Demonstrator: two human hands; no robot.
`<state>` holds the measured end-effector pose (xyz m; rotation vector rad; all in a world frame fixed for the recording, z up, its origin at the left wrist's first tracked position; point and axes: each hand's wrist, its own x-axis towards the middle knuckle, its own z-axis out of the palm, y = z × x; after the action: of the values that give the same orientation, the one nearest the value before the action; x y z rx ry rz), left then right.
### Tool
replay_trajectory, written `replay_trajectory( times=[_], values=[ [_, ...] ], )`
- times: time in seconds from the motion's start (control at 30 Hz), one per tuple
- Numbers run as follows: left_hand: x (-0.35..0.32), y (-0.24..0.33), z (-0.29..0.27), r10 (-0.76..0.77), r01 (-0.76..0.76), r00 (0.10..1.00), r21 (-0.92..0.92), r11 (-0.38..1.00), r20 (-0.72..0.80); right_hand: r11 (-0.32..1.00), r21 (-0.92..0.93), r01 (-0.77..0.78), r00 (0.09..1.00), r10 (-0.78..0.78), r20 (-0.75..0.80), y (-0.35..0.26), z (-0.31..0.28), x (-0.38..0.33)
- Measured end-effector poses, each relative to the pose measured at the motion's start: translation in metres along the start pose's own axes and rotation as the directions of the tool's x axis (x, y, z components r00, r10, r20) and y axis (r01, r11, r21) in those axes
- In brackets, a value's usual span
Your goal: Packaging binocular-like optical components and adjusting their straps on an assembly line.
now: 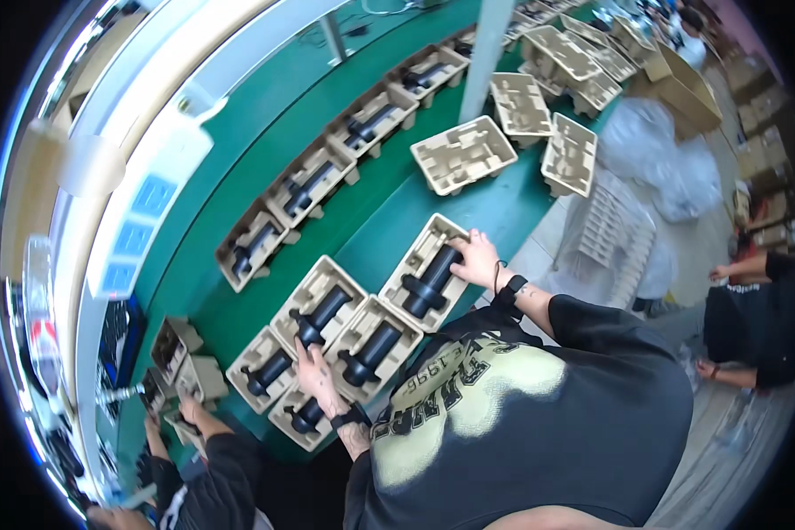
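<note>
My right hand [477,260] closes over the upper end of a black cylindrical device [431,281], which lies in a beige moulded-pulp tray [392,284]. The device has a wide collar near its lower end. My left hand [316,378] reaches over the trays with its fingers stretched out. Its fingertips are at the lower end of another black cylindrical device [325,311] in a pulp tray [327,265]; whether they press on it is hard to see. Against these trays lie several more, each with a similar device [371,353] in it.
Filled trays [302,187] stand in a row along the far side of the green bench [375,225]. Unfilled trays [465,155] sit beyond my right hand, by a grey post [486,62]. At lower left, a co-worker's hands [190,411] handle trays. Another person [751,318] is at right.
</note>
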<state>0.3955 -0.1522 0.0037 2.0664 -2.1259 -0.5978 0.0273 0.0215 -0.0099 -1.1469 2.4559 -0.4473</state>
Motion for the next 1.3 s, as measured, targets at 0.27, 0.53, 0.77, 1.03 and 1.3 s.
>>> replay_trajectory(
  times=[0.27, 0.53, 0.77, 1.03, 1.3],
  values=[
    [0.007, 0.107, -0.034, 0.213, -0.248, 0.962, 0.223, 0.943, 0.169, 0.879, 0.465, 0.105, 0.915, 0.097, -0.391, 0.054, -0.026, -0.015],
    [0.009, 0.353, 0.104, 0.947, -0.863, 0.249, -0.397, 0.312, 0.202, 0.923, 0.368, -0.117, 0.714, 0.335, -0.614, 0.168, -0.098, -0.029],
    [0.032, 0.365, 0.170, 0.933, -0.964, 0.230, -0.068, 0.258, 0.277, 0.915, -0.215, -0.342, 0.753, 0.130, -0.645, 0.251, -0.099, 0.034],
    [0.030, 0.298, 0.099, 0.742, -0.816, 0.530, 0.010, 0.578, 0.410, 0.976, -0.161, 0.144, 0.960, -0.178, -0.215, 0.131, -0.045, 0.059],
    [0.032, 0.288, 0.086, 0.632, -0.762, 0.546, 0.013, 0.648, 0.550, 0.655, 0.406, 0.637, 0.756, -0.426, -0.497, 0.136, -0.066, 0.018]
  ],
)
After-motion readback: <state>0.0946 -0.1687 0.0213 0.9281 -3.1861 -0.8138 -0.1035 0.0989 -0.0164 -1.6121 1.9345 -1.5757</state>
